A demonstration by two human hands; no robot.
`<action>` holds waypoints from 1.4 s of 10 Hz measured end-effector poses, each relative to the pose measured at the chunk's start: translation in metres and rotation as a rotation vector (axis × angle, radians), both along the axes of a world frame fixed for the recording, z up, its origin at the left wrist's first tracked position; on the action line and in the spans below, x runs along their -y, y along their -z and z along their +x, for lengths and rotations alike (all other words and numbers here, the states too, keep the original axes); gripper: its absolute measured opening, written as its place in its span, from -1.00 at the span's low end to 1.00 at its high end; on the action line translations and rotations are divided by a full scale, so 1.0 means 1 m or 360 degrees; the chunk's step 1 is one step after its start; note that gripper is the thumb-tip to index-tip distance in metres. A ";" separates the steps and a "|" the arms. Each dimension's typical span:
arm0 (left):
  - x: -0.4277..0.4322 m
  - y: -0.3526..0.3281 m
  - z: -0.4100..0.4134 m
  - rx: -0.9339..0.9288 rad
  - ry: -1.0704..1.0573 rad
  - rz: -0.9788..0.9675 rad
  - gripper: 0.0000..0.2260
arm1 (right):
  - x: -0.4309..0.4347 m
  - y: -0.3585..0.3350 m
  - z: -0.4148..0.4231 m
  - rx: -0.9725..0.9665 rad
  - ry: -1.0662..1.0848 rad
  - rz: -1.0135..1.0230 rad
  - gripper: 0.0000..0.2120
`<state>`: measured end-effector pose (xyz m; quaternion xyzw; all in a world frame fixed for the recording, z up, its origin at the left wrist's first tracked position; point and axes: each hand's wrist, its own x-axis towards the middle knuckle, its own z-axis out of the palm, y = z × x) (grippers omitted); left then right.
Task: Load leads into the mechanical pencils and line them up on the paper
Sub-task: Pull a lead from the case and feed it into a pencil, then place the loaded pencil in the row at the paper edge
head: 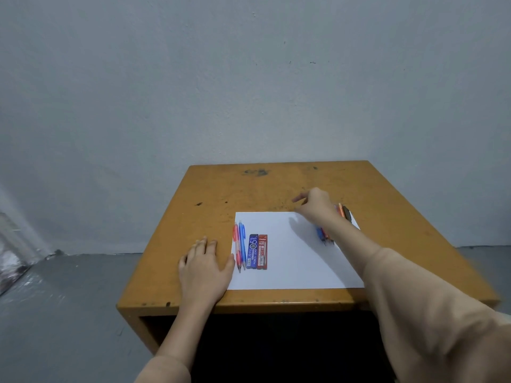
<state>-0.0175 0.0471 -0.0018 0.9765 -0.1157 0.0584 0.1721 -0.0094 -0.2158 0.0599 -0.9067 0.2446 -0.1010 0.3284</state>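
We take the white paper [293, 258] as our landmark; it lies flat on the worn orange-brown table [249, 186], towards its near edge.

Along the paper's left edge we see two mechanical pencils side by side, lengthwise, tips towards us: the red pencil [236, 246] outermost and the blue pencil [242, 244] just inside it, the two touching or nearly so. Just to their right, still on the left part of the paper, lie two flat lead cases, parallel to the pencils and pressed against each other: the blue lead case [253, 251], then the red lead case [262, 251]. Both lie label up, and we cannot tell what is inside either.

At the paper's far right corner lies a cluster of pencils [323, 234], slanted, their ends reaching past the paper's edge onto the table.

Our left hand [204, 268] rests palm down on the table just off the paper's left edge, fingers straight and close together, the thumb spread out and touching that edge near the red pencil.

Our right hand [316, 205] is above the far right corner, over the cluster. It is blurred, so we cannot tell whether its fingers hold any pencil
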 end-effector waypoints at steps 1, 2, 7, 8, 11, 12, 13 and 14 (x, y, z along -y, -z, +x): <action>0.000 0.000 0.000 0.0000 0.0002 -0.0003 -0.44 | -0.019 -0.003 -0.002 0.0059 -0.0191 0.0095 -0.81; -0.001 -0.001 -0.001 -0.0005 0.0008 -0.0008 -0.44 | -0.039 -0.005 -0.004 0.0040 -0.0378 0.0098 -0.74; 0.000 0.001 0.000 0.0020 0.0015 -0.0044 -0.47 | -0.072 0.014 0.029 -0.0316 -0.0886 -0.0070 -0.31; 0.000 0.001 0.000 0.0031 0.0007 -0.0040 -0.47 | -0.075 0.014 0.034 -0.0379 -0.0919 -0.0150 -0.25; 0.000 0.002 0.002 0.0022 0.0007 -0.0033 -0.46 | -0.078 0.012 0.038 -0.0420 -0.0918 -0.0161 -0.26; 0.000 0.000 0.002 0.0014 0.0006 -0.0029 -0.46 | -0.082 0.011 0.038 -0.0416 -0.0885 -0.0115 -0.27; 0.000 -0.001 0.000 0.0007 0.0006 -0.0022 -0.46 | -0.084 0.011 0.036 -0.0359 -0.0835 0.0081 -0.30; 0.000 -0.002 0.000 0.0011 0.0002 -0.0019 -0.46 | -0.087 0.009 0.032 -0.0225 -0.0752 0.0382 -0.40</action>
